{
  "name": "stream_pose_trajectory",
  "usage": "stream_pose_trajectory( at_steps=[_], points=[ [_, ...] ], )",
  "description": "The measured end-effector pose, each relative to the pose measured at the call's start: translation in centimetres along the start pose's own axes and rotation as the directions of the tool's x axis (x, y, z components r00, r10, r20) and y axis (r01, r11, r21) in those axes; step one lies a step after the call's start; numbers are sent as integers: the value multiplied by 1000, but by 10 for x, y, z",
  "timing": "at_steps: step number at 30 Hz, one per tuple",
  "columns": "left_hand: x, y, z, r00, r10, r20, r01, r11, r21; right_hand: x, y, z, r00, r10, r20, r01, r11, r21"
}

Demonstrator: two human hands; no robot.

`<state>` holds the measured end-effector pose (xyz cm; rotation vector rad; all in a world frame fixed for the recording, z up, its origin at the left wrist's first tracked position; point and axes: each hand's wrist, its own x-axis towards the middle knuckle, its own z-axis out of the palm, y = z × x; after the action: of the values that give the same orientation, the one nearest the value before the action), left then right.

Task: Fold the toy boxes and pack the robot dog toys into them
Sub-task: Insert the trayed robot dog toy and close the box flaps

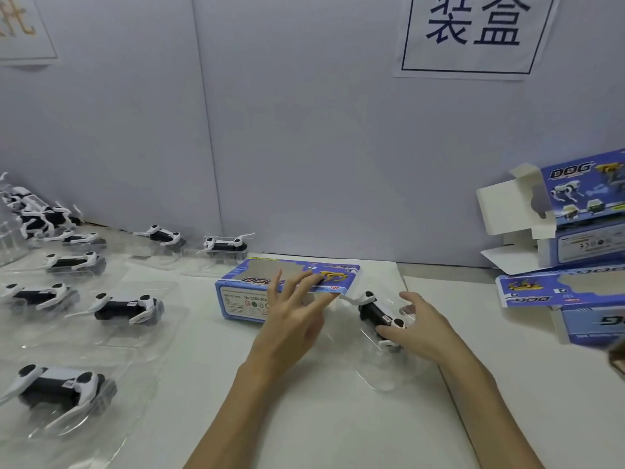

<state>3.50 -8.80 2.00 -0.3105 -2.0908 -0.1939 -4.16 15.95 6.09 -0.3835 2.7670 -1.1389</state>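
Observation:
A blue toy box (257, 289) lies flat in the middle of the white table, its right end open. My left hand (297, 316) rests on the box's right end with fingers spread, fingertips touching its top flap. Just right of the box a black-and-white robot dog toy (377, 313) sits in a clear plastic tray (382, 370), head toward the box opening. My right hand (419, 328) grips the rear of that toy and tray.
Several more robot dog toys in clear trays (126, 309) cover the left side of the table. Blue boxes with open white flaps (568, 211) are stacked at the far right, another one (558, 289) lying below them. A grey wall stands behind.

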Motion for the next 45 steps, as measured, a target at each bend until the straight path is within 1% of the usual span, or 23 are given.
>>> stream_pose_trajectory(
  at_steps=[2,4,6,8,11,14,16,19,22,27,32,37,43,45],
  points=[
    [1,2,0,999,-30,27,31,1000,-7,1,2,-1,1000,6,14,-6,1000,23],
    [1,4,-3,995,-93,40,95,995,-37,1,4,-4,1000,-5,17,4,998,57],
    [2,4,-8,980,-190,59,195,975,-109,-1,6,-8,999,-28,27,25,992,125],
    [3,5,-13,957,-273,100,289,934,-210,-4,8,-15,993,-84,79,70,983,172],
    [3,4,-20,935,-294,198,345,883,-318,-10,7,-19,968,-188,168,145,960,239],
    [5,4,-28,910,-290,296,394,829,-397,-10,4,-17,956,-237,173,189,948,255],
    [8,6,-33,901,-293,319,415,796,-440,-9,5,-16,949,-262,177,213,943,256],
    [10,11,-35,895,-288,342,428,773,-468,-8,5,-14,948,-274,163,233,944,232],
    [10,15,-35,894,-260,365,418,778,-469,-5,3,-8,965,-244,98,218,951,220],
    [9,18,-35,906,-262,333,402,778,-482,0,3,3,980,-197,25,186,953,238],
    [5,18,-33,874,-221,433,418,796,-438,3,1,10,987,-160,-28,162,958,235],
    [5,17,-32,866,-230,445,432,791,-433,4,0,16,986,-151,-70,164,953,254],
    [3,20,-28,887,-175,428,364,834,-413,4,-4,25,966,-155,-206,219,914,340],
    [1,19,-24,895,-158,416,333,858,-391,4,-4,26,963,-145,-226,219,912,348]
  ],
)
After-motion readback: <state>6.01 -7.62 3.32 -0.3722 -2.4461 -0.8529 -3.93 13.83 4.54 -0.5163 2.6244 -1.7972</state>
